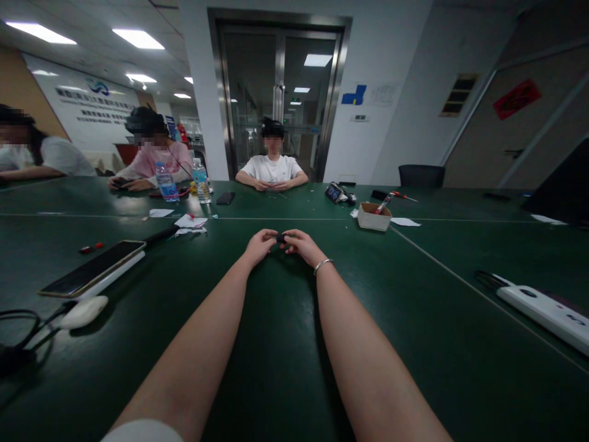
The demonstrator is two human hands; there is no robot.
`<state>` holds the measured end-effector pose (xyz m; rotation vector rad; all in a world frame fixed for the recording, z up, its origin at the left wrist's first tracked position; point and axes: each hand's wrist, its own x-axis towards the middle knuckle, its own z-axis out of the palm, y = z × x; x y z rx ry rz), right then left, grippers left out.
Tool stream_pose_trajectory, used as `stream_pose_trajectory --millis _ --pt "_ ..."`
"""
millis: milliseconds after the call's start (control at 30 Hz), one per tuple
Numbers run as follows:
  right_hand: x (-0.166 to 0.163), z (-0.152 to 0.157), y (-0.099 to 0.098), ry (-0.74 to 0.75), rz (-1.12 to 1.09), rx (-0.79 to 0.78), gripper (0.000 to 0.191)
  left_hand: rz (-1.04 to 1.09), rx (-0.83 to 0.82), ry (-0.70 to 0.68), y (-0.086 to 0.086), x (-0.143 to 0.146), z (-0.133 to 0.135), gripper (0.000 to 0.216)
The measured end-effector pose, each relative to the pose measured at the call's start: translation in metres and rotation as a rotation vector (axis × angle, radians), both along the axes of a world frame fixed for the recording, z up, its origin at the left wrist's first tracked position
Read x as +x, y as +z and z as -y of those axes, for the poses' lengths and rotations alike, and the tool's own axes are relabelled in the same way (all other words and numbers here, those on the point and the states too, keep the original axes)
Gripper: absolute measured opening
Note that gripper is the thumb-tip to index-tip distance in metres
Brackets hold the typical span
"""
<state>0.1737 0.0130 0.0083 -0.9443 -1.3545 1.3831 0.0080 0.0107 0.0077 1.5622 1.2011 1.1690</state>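
Observation:
Both my forearms stretch out over a dark green table (285, 344). My left hand (259, 244) and my right hand (300, 244) meet at the middle of the table, fingers curled and pinched together. Between the fingertips sits a small dark object (280, 238), too small to name. Both hands grip it. A thin bracelet (323, 264) circles my right wrist.
A phone on a white slab (94, 269) and a white mouse-like item (83, 311) with black cables lie at left. A white power strip (543, 310) lies at right. A small cardboard box (374, 216), water bottles (166, 182) and paper scraps stand farther off. Three seated people face the table.

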Motion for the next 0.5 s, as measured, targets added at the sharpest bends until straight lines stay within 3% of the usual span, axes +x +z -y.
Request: stream_pose_trajectory --millis 500 --pt "-0.0001 -0.0004 -0.0002 -0.005 0.003 -0.002 0.014 0.027 -0.010 -0.024 -0.0011 -0.0013 -0.0017 0.025"
